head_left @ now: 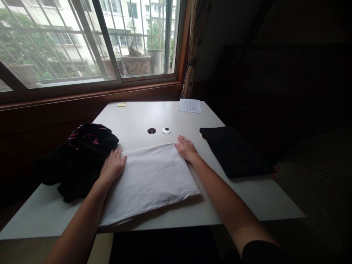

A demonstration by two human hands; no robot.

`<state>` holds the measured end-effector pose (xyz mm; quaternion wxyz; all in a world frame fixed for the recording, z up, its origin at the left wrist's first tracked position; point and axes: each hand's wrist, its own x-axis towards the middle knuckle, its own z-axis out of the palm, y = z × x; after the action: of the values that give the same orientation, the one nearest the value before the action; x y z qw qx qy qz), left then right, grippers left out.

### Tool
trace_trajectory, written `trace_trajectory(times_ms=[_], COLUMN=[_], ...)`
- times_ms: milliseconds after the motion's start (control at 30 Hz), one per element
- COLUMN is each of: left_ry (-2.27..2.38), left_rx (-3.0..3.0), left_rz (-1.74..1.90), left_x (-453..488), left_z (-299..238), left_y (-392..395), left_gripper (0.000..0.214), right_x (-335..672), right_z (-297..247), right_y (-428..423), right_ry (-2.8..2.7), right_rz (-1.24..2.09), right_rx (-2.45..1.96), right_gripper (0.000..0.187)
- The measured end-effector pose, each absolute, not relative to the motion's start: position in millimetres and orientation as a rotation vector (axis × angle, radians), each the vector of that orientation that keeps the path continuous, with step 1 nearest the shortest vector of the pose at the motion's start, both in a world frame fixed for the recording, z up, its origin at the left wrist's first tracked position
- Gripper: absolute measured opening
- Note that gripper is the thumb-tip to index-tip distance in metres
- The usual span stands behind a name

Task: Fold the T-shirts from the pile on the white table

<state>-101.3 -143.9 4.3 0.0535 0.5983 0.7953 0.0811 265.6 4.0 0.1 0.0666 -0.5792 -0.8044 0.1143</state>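
A folded white cloth lies flat on the white table in front of me. My left hand rests open, fingers flat, on the cloth's far left corner. My right hand lies open with fingers spread on its far right corner. Neither hand grips anything.
A crumpled black garment with pink print sits left of the cloth, touching my left hand's side. A folded black cloth lies to the right. Farther back are a table hole, a white cap, a paper sheet and a yellow note.
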Motion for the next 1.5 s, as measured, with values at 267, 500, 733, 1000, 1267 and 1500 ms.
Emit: trace_trajectory(times_ms=[267, 500, 733, 1000, 1267, 1500], left_ry=[2.351, 2.283, 2.289, 2.204, 2.209, 2.251], left_rx=[1.84, 1.777, 1.632, 1.444, 1.381, 1.48], left_rz=[0.417, 0.818, 1.213, 1.414, 1.387, 1.259], left_x=[-117, -119, -119, -117, -115, -113], left_z=[-6, -9, 2, 11, 14, 18], left_y=[-146, -150, -154, -157, -157, -159], left_gripper=[0.063, 0.053, 0.047, 0.045, 0.039, 0.036], right_x=[276, 282, 290, 294, 294, 294], right_z=[0, -9, -10, -9, -8, -7], right_y=[0, -4, -4, -7, -8, -8], right_ry=[-2.464, -2.372, -2.176, -2.07, -2.073, -2.085], right_rz=[0.337, 0.311, 0.358, 0.41, 0.406, 0.411], right_rx=[-1.739, -1.633, -1.466, -1.346, -1.331, -1.332], right_gripper=[0.068, 0.061, 0.051, 0.044, 0.039, 0.035])
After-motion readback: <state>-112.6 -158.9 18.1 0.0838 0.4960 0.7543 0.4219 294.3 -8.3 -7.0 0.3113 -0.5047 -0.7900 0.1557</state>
